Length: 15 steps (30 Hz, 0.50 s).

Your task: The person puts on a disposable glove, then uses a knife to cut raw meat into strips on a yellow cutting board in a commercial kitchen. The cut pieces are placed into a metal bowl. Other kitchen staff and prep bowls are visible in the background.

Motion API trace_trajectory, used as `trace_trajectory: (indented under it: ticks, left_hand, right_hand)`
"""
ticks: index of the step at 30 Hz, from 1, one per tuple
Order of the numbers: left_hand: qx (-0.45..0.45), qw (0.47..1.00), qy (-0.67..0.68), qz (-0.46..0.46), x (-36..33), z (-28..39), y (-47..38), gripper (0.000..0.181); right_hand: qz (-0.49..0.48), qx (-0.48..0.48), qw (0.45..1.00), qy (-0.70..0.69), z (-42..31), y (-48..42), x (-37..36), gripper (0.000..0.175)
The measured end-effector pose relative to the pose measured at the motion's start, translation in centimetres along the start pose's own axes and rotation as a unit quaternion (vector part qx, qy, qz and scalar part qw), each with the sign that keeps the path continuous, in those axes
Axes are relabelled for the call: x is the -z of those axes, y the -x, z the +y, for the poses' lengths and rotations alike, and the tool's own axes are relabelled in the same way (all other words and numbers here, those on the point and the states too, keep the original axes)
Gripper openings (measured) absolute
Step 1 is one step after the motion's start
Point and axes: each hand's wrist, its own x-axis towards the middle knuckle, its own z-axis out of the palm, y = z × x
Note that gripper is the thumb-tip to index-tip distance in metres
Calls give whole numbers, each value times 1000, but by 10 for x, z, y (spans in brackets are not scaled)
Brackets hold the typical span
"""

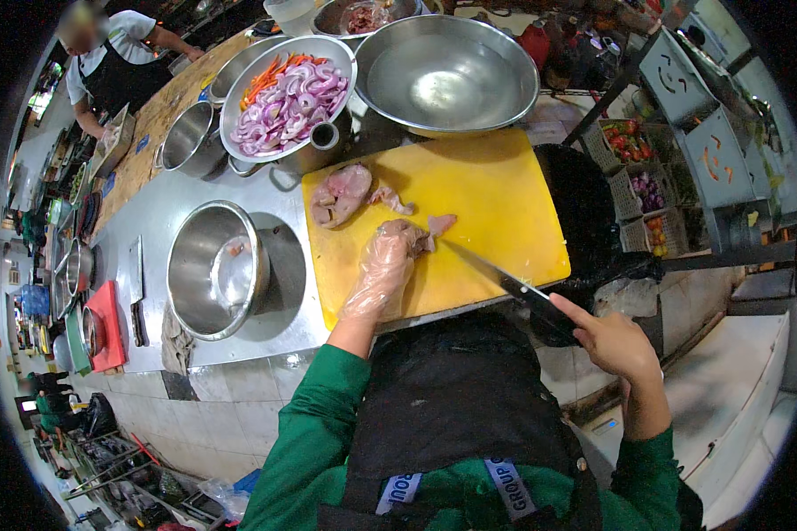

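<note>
My left hand [392, 255], in a clear plastic glove, presses a small pale piece of raw flesh [442, 224] onto the yellow cutting board [505, 179]. My right hand [614, 338] grips a kitchen knife [495, 272] by its black handle, index finger laid along the spine. The blade tip reaches the board close to that piece. Beyond my left hand lies a thick raw steak [342, 194], probably fish, with a thin strip of trimming [392, 199] beside it. My left fingertips are partly hidden by the glove.
Left of the board stands a steel bowl [216, 272] with a little inside. Behind are a bowl of sliced red onion [289, 109], a steel pot [189, 143] and a wide steel basin [445, 76]. A cleaver [137, 285] lies far left. Another person [116, 60] works at the back left.
</note>
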Motion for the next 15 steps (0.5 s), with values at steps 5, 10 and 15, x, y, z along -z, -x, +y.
trace_trajectory:
  ticks: [5,10,15]
  left_hand:
    - [1,1000,2,-7,2,5,-1,18]
    - [49,997,-48,32,-11,22,0,26]
    - [47,996,-67,36,-23,29,-3,25]
  right_hand:
    - [59,-14,998,-35,14,7,-17,72]
    - [-18,5,996,-84,6,0,-36,72]
    - [32,-10,996,-86,-3,2,-41,72]
